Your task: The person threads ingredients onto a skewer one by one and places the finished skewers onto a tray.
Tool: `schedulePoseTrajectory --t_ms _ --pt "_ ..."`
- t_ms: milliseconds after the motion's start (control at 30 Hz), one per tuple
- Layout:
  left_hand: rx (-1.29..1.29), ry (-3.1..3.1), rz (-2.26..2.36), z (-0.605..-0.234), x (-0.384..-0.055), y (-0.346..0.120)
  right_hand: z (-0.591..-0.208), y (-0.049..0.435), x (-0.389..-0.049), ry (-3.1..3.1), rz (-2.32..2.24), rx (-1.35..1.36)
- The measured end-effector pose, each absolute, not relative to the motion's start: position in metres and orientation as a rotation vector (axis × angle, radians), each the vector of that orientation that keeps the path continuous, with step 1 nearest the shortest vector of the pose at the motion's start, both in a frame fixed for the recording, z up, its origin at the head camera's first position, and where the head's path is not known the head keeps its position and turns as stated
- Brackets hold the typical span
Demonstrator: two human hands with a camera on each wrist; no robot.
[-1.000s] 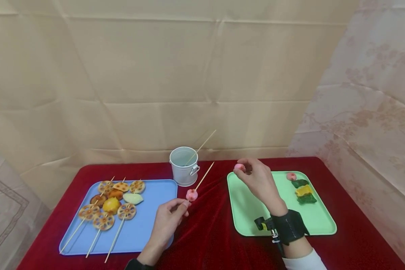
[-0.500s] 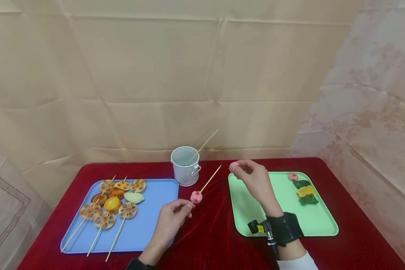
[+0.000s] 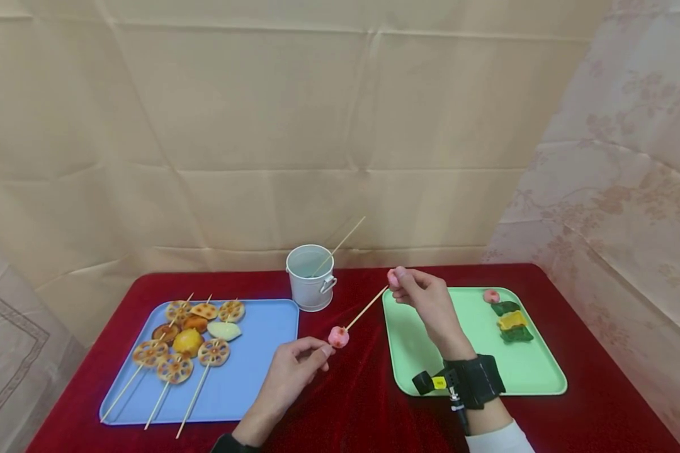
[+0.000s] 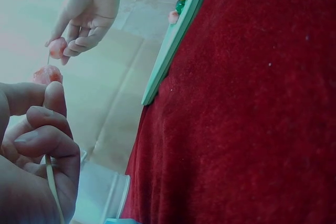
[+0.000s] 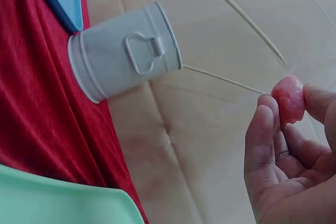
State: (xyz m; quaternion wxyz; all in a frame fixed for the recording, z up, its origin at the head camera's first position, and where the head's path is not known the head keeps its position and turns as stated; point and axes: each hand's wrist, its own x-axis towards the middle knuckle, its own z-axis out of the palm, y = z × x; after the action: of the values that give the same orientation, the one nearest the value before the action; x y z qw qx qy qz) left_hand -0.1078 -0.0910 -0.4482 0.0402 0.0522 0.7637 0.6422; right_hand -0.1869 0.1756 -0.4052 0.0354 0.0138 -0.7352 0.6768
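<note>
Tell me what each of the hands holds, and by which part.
Left hand: a skewer, pinched right beside its pink ball. Right hand: another pink ball, pinched by opposite sides.

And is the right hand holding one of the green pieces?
No, the right hand pinches a pink ball, while both green pieces lie on the green tray.

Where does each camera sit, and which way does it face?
Head: on the head, facing forward and down over the red cloth; left hand and right hand show.
Left wrist: on that wrist, facing past left hand to right hand; both show.
Right wrist: on that wrist, facing a pink ball and bucket; right hand shows.
Shared: both wrist views show the bucket.
</note>
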Motion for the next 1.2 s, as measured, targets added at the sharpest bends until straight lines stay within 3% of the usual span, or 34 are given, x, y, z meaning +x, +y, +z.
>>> schedulePoseTrajectory --t_ms 1200 --pt "0.125 2.438 1.966 -0.452 -0.109 -0.088 -0.413 0.148 -0.178 -2.401 1.961 0.277"
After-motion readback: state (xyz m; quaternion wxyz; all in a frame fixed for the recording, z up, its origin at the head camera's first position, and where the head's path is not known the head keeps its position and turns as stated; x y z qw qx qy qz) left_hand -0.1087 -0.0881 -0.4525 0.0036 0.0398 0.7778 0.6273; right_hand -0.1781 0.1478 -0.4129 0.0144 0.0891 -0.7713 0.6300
